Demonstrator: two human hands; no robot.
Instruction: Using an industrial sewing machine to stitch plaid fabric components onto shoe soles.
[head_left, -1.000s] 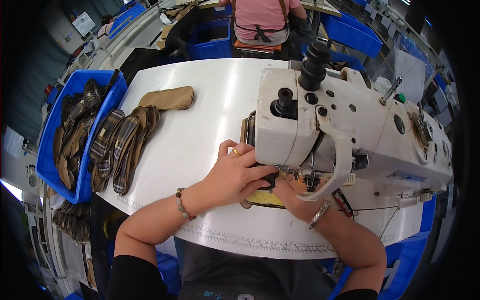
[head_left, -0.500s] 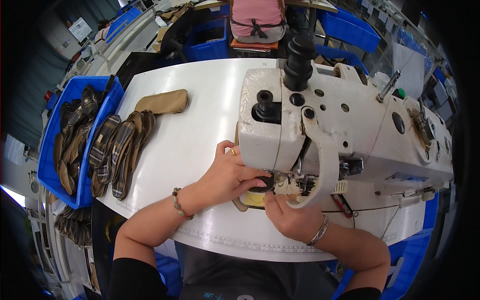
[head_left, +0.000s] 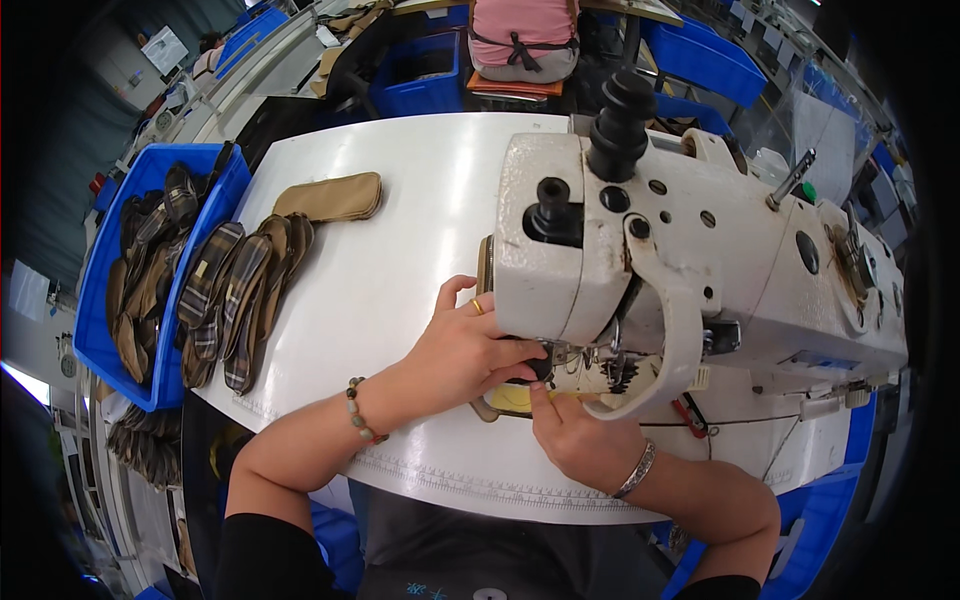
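A white sewing machine stands over the work on the white table. Beneath its head lies a brown padded fabric piece, mostly hidden by the machine and my hands, with a yellow patch near its front end. My left hand, wearing a gold ring, pinches a small dark piece between thumb and fingertips close to the needle area. Bent close beside it, my right hand has its fingertips together at the near edge of the work; what they grip is hidden. The needle itself is out of sight.
Left of the machine, plaid and brown padded pieces lean on a blue bin filled with similar pieces. A single brown piece lies farther back. Red-handled snips rest right of my right hand. Someone in pink sits beyond the table.
The view has shifted slightly, so the machine appears farther right. Less of the dark piece shows between my left fingers. Both hands stay at the work.
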